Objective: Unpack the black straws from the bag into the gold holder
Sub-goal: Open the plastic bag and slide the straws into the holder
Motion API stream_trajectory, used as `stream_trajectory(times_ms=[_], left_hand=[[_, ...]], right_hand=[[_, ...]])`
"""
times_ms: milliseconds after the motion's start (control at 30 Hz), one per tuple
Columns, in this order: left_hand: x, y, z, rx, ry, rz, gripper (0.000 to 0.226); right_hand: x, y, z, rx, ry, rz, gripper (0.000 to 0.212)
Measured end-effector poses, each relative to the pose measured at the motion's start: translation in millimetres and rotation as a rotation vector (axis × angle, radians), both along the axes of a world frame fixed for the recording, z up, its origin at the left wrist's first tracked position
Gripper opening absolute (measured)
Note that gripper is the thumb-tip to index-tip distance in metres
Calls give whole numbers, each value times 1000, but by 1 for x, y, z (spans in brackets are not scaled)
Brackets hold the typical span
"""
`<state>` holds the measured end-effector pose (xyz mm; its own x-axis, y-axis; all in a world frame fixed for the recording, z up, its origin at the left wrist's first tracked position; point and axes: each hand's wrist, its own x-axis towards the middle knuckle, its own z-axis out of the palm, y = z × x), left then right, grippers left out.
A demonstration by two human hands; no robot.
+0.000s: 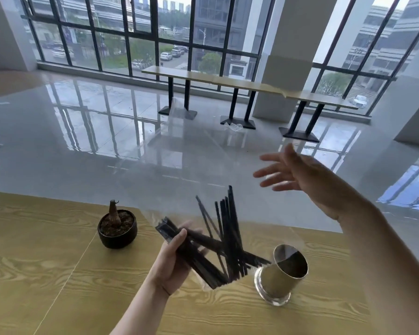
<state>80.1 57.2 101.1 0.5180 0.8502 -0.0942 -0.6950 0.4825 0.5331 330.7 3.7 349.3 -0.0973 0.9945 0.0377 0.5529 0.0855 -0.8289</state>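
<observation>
Table [34,262] with gold holder [283,278], glossy floor [107,153]

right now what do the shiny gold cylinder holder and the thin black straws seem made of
The gold cylindrical holder looks like polished metal: mirror-like wall, reflective inside, on a seemingly clear glass or acrylic base. The thin black straws look like matt plastic, possibly paper: straight, stiff, no shine.

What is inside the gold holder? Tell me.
Inside the gold holder only its reflective inner wall shows; the black straws are outside it. Its bottom is hidden by the near wall.
</observation>
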Motion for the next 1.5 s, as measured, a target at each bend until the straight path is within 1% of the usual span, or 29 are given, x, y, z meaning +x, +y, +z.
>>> stream_trajectory(times_ms=[33,67,133,200,233,300,333,433,533,567,633,667,700,767,867,933,967,1000,1033,1067,1133,1200,1267,1300,1367,1400,1467,1500], left_hand=[[-1,1,1,18,7,13,46],[0,3,3,40,17,19,43],[3,4,3,20,9,18,44],[9,3,2,-36,-53,13,50],[11,2,2,-41,-86,8,56],[13,1,3,-3,-132,-10,69],[14,0,3,25,-154,-20,72],[19,-3,8,64,-220,-7,67],[27,-5,13,64,-241,26,65],[28,-5,14,70,-239,26,67],[29,-4,12,86,-249,23,71],[29,-4,11,86,-264,25,71],[29,-4,12,80,-280,31,71],[28,-3,16,39,-301,71,66],[29,-1,23,-20,-299,138,53],[27,0,27,-46,-300,180,36],[25,1,27,-53,-308,196,28],[23,2,28,-60,-317,208,24],[22,2,29,-67,-322,215,23],[22,1,31,-75,-326,216,23],[25,0,32,-88,-325,210,24],[29,-1,31,-74,-327,183,24],[30,-3,31,-53,-343,150,29],[30,-4,30,-52,-350,144,30],[28,-4,28,-64,-365,163,29],[28,-3,26,-75,-368,179,29],[27,-2,25,-86,-371,192,27],[27,-1,24,-81,-371,192,26]], right_hand=[[1,-10,-8,-27,-99,16,94],[1,-16,-16,-35,-185,20,87],[-3,-20,-33,15,-293,-34,56],[-12,-19,-42,124,-283,-119,21],[-16,-19,-44,165,-259,-139,14],[-17,-19,-43,248,-260,-168,21],[-17,-19,-41,292,-263,-186,20],[-18,-19,-31,414,-220,-214,16],[-25,-17,-25,409,-386,-149,17],[-26,-17,-21,420,-381,-152,19],[-24,-16,-14,468,-312,-182,23],[-24,-14,-14,480,-318,-169,23],[-26,-15,-13,469,-328,-144,21],[-24,-17,-13,438,-293,-135,6],[-3,-22,-16,509,-183,-273,47],[12,-33,-29,520,-37,-327,63],[15,-40,-40,473,48,-320,68],[15,-45,-53,401,109,-290,68],[12,-49,-67,328,131,-254,61],[7,-49,-80,284,133,-223,49],[-7,-45,-94,302,112,-247,27],[-16,-38,-100,314,98,-275,16],[-19,-32,-99,296,19,-240,5],[-16,-31,-99,287,48,-237,2],[-11,-31,-96,273,264,-265,3],[-10,-30,-94,247,325,-256,3],[-11,-29,-94,185,234,-178,6],[-12,-27,-94,172,210,-179,8]])
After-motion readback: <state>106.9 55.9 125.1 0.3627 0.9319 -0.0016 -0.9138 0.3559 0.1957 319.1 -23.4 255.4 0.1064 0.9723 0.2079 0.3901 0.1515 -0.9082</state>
